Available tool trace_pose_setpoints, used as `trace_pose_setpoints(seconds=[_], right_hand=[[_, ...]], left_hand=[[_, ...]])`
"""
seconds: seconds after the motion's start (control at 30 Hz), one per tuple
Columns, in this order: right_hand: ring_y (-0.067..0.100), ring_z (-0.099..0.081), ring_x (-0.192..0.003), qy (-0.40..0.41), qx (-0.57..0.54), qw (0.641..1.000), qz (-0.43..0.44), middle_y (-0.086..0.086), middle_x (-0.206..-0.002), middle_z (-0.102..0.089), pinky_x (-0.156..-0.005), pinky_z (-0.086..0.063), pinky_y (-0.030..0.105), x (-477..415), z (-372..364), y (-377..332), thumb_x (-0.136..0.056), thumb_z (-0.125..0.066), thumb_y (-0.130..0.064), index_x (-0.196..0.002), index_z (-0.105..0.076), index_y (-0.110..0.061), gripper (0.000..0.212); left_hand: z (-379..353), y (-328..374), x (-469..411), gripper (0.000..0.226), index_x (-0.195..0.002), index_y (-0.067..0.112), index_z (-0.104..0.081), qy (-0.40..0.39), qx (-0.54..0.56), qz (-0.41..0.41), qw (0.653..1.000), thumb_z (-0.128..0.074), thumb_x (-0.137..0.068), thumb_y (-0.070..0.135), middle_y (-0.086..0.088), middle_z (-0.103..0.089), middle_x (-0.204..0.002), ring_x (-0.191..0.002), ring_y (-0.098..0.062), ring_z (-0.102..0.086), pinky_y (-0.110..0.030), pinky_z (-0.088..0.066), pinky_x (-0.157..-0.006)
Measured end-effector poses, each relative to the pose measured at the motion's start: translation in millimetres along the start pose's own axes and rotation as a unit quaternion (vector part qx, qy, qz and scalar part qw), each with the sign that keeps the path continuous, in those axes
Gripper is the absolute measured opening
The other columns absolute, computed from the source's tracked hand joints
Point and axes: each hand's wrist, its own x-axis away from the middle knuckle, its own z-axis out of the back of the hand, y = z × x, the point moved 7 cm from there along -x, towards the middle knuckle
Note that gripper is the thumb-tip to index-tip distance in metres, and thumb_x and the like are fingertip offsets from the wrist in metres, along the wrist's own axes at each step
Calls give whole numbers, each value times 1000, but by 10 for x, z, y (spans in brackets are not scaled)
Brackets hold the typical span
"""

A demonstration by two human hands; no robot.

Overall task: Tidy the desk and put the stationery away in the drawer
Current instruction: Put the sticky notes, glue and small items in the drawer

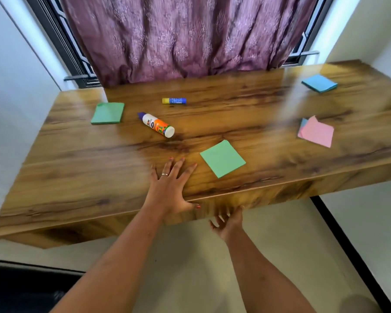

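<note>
Glue bottle (pixel 157 124), glue stick (pixel 174 100) and note pads (pixel 222 158) lay loose on the desk (pixel 77 177), drawer (pixel 257 198) apparently shut. Left hand (pixel 167 188) pressed flat on the near edge; right hand (pixel 227 223), fingers spread, reached under the front. A jerked pull could roll the bottle off.

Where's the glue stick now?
Head view: the glue stick lies near the back of the desk, left of centre, behind the glue bottle, right of the far green pad.

Wood-grain worktop (pixel 77 177) before a curtained window (pixel 63 39)
A mauve curtain (pixel 190 35) is drawn across the dark-framed window; white walls (pixel 14 75) are lit by daylight, and a pale floor (pixel 190 256) is seen below.
</note>
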Motion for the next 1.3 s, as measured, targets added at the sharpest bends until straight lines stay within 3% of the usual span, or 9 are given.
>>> trace_pose_setpoints(seconds=[0.3, 0.6, 0.77, 0.83, 0.93, 1.03, 1.13, 1.2, 1.3], right_hand=[[28, -42, -131, -2, -53, 999, -8, 8, -143, -44, -103, -38, 48, -21, -81, -24, -87, -19, -75, -140, -40, -30, 73], [31, -40, -133, -3, -61, 998, -11, 10, -146, -41, -108, -34, 52, 253, 364, 147, -89, -21, -72, -145, -32, -28, 72], [37, -37, -135, 170, -21, 977, 128, 13, -148, -38, -111, -29, 55, 601, 860, -362, -98, -23, -55, -148, -25, -22, 60], [36, -40, -132, 256, 19, 930, 263, 15, -147, -37, -110, -33, 52, 857, 1023, -806, -101, -26, -44, -146, -32, -21, 51], [28, -33, -138, 270, 223, 828, 439, 8, -153, -30, -110, -30, 50, 1329, 1004, -1242, -101, -35, -36, -146, -31, -23, 47], [22, -21, -145, 195, 532, 623, 539, 1, -155, -29, -115, -20, 48, 1601, 715, -1236, -100, -39, -34, -145, -35, -23, 46], [15, -5, -148, 88, 756, 428, 487, -7, -159, -19, -118, -4, 44, 1620, 612, -766, -102, -27, -41, -148, -29, -28, 48], [14, -5, -148, 51, 803, 388, 450, -8, -158, -23, -119, 0, 44, 1692, 741, -509, -102, -19, -43, -150, -24, -29, 50], [15, -6, -149, 35, 823, 378, 423, -7, -158, -22, -119, 1, 45, 1804, 920, -422, -102, -16, -45, -151, -20, -28, 52]], left_hand=[[18, -7, -3, 114, -146, 43, 13, 2, 3, -4, 1000, -48, -61, 87, 4, 8, -160, -147, -27, 9, -65, 0, -112], [40, 19, 25, 122, -147, 44, 9, -15, 11, 3, 1000, -13, -41, 101, 4, 6, -160, -147, -25, 7, -65, 0, -112], [17, 48, 148, 108, -148, 41, 8, -33, 24, 53, 998, -30, -61, 92, 4, 8, -160, -147, -26, 8, -68, -3, -110], [-37, 188, 343, 99, -148, 38, 12, -45, 46, 80, 995, -40, -75, 79, 2, 12, -160, -146, -29, 12, -69, -2, -110], [-169, 575, 843, 82, -149, 36, 12, -21, 74, 89, 993, -34, -89, 66, 0, 19, -158, -145, -28, 18, -64, 3, -111], [-309, 813, 1231, 62, -151, 34, 6, -32, 82, 103, 991, -15, -96, 56, 2, 4, -161, -148, -22, 8, -59, 1, -116], [-336, 865, 1401, 59, -151, 33, 0, -69, 95, 135, 984, -11, -98, 55, 4, -5, -161, -148, -19, 2, -58, 5, -114], [-324, 935, 1525, 58, -151, 33, -4, -78, 97, 151, 981, -10, -98, 54, 5, -5, -161, -148, -19, 1, -60, 6, -113], [-311, 1081, 1760, 57, -151, 33, -6, -65, 99, 169, 978, -10, -98, 53, 5, -7, -160, -148, -20, 1, -62, 5, -112]])
